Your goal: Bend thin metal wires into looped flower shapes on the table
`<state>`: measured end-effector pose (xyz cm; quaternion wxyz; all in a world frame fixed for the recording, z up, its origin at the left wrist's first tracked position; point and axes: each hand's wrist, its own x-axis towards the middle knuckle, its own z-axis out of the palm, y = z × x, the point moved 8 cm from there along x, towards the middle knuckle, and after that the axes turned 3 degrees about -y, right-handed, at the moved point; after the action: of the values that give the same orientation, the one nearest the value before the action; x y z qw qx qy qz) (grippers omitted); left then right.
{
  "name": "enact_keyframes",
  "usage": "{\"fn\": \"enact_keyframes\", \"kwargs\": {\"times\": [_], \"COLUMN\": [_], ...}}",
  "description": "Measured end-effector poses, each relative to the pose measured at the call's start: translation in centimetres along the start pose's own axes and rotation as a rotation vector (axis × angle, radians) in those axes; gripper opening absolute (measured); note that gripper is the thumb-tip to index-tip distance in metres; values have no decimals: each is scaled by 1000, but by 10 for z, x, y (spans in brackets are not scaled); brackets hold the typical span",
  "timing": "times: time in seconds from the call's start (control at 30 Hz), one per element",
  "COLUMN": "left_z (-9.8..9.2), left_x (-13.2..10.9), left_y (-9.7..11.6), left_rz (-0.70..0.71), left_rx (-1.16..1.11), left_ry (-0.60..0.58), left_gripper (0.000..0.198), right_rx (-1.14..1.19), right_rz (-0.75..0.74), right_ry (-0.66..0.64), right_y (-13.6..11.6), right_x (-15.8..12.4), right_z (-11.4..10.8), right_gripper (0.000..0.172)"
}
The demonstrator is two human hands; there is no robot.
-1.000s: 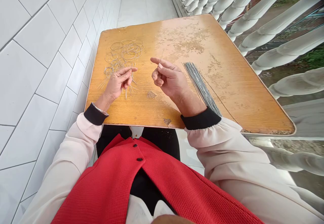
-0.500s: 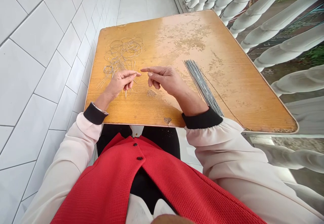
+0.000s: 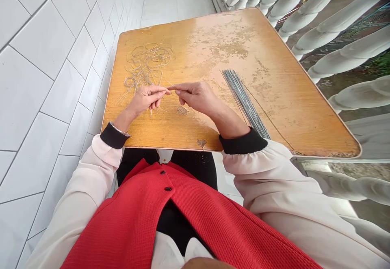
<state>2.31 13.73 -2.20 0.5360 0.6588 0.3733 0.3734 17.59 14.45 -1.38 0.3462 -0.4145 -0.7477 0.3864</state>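
My left hand [image 3: 146,100] and my right hand [image 3: 196,97] meet above the wooden tabletop [image 3: 195,46], their fingertips pinched close together. A short thin wire [image 3: 169,87] runs between them, with most of its length hidden by my fingers. Just behind my left hand lies a tangle of thin silvery wire loops [image 3: 149,63], with loose straight ends reaching under that hand. To the right of my right hand, a bundle of straight grey wires [image 3: 245,102] lies fanned on the table.
The worn, stained table stands beside a white tiled wall [image 3: 51,82] on its left. A white balustrade [image 3: 329,25] runs along the right, and a tiled floor [image 3: 173,1] stretches beyond the table. Pale sleeves with black cuffs and a red vest lie below the table's near edge.
My hands have drawn together from a gap to nearly touching at the fingertips, my right hand moving left. The view has shifted slightly, and the wires on the table look unmoved.
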Motion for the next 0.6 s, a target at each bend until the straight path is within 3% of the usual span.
{"fn": "enact_keyframes", "kwargs": {"times": [0.23,0.6], "left_z": [-2,-3], "left_x": [0,1], "left_y": [1,3], "left_rz": [-8,-46], "left_rx": [-10,-21], "left_ry": [22,37], "left_gripper": [17,16], "right_rx": [-7,35], "right_rz": [9,15], "right_ry": [21,-14], "right_y": [3,2], "right_x": [0,-1], "right_z": [-1,1], "right_gripper": [31,18]}}
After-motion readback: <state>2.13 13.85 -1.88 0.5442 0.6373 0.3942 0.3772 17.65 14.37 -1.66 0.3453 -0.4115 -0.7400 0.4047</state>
